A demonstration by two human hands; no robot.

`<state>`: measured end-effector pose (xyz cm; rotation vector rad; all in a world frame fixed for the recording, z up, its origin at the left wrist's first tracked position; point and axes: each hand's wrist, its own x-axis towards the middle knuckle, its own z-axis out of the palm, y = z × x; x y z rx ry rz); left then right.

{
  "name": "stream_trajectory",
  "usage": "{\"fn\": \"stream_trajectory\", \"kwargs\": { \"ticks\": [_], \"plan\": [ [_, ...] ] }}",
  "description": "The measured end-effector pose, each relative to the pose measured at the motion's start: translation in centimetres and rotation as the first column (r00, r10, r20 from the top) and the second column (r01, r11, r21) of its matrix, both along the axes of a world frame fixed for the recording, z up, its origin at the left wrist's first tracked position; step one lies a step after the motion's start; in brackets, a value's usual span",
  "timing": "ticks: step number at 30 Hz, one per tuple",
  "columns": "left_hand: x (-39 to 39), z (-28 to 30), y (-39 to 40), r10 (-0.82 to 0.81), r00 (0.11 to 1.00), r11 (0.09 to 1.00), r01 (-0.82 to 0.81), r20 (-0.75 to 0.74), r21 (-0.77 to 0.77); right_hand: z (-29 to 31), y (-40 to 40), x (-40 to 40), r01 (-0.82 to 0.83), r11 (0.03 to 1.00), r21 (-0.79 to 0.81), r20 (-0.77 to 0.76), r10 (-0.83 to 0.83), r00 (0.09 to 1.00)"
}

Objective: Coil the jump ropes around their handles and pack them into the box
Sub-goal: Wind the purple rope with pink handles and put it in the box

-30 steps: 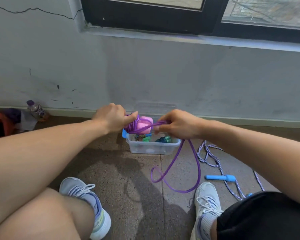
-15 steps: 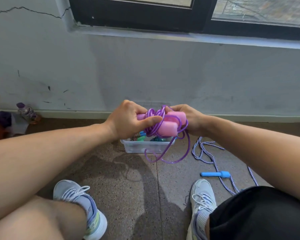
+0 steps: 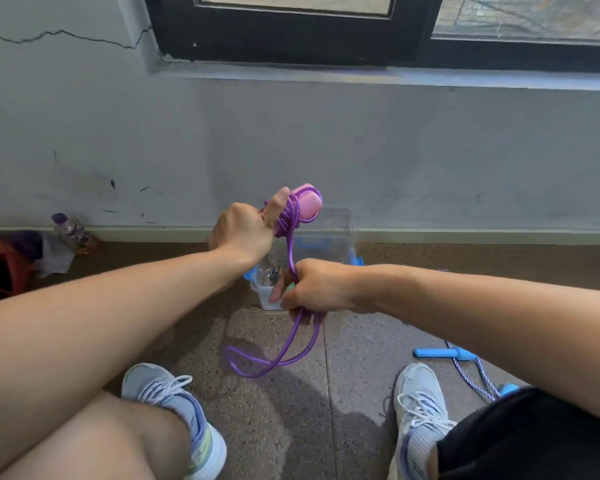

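Observation:
My left hand (image 3: 245,232) grips the pink handles (image 3: 307,205) of a purple jump rope, held upright with several turns of rope wound around them under my thumb. A taut strand runs down to my right hand (image 3: 314,289), which is closed on the purple rope (image 3: 284,358); the loose end hangs below it in a loop on the floor. Behind my hands stands a clear plastic box (image 3: 321,237) with blue clips, holding coloured items that are mostly hidden. A second rope with blue handles (image 3: 445,353) and a blue-white cord lies on the floor to the right.
A grey wall with a skirting board rises close behind the box. A plastic bottle (image 3: 70,230) and an orange cloth (image 3: 0,268) lie at the far left by the wall. My two shoes (image 3: 177,414) rest on the speckled floor in front.
My left hand lifted the handles and turned them upright. My right hand left the handles, dropped down and drew the rope taut below; the loose loop now lies on the floor.

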<state>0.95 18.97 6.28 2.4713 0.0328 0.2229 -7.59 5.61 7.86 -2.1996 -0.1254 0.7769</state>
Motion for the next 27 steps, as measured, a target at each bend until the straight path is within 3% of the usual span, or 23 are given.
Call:
{"fn": "stream_trajectory", "kwargs": {
  "ticks": [2, 5, 8, 10, 13, 15, 20, 24, 27],
  "plan": [
    [0.2, -0.2, 0.2, -0.015, 0.998, 0.998, 0.018, -0.056, 0.057, 0.4, 0.6, -0.8, -0.137, 0.981, -0.139, 0.033, 0.143, 0.989],
    [-0.2, -0.3, 0.3, -0.066, 0.993, 0.960, 0.089, -0.094, 0.265, 1.7, 0.7, -1.4, -0.318, 0.852, -0.417, 0.149, 0.409, 0.900],
    [-0.7, -0.3, 0.6, -0.200, 0.979, 0.852, 0.188, -0.027, 0.489, 3.4, 0.3, -1.0, -0.337, 0.797, -0.502, 0.189, 0.481, 0.856],
    [-0.6, -0.3, 1.1, -0.354, 0.935, 0.792, 0.306, -0.011, 0.528, 4.2, -0.7, 0.4, -0.198, 0.897, -0.395, 0.202, 0.295, 0.934],
    [-0.7, -0.3, 1.7, -0.565, 0.825, 0.707, 0.501, -0.027, 0.499, 4.6, -3.6, 2.5, 0.050, 0.998, -0.039, 0.021, -0.049, 0.999],
    [-1.0, 0.3, 1.6, -0.672, 0.740, 0.641, 0.605, -0.036, 0.472, 4.7, -5.7, 3.2, 0.100, 0.994, 0.034, -0.043, -0.099, 0.994],
    [-2.3, 1.8, 0.0, -0.809, 0.586, 0.475, 0.700, -0.048, 0.534, 4.8, -7.3, 4.4, 0.061, 0.998, -0.030, 0.094, -0.058, 0.994],
    [-3.5, 2.7, -0.5, -0.847, 0.509, 0.516, 0.719, 0.152, 0.465, 4.1, -8.1, 4.5, -0.069, 0.997, 0.034, 0.179, 0.062, 0.982],
    [-3.3, 3.1, 0.0, -0.766, 0.597, 0.641, 0.740, 0.238, 0.204, 3.0, -9.5, 4.4, -0.049, 0.993, 0.104, 0.252, 0.021, 0.968]
  ]
}}
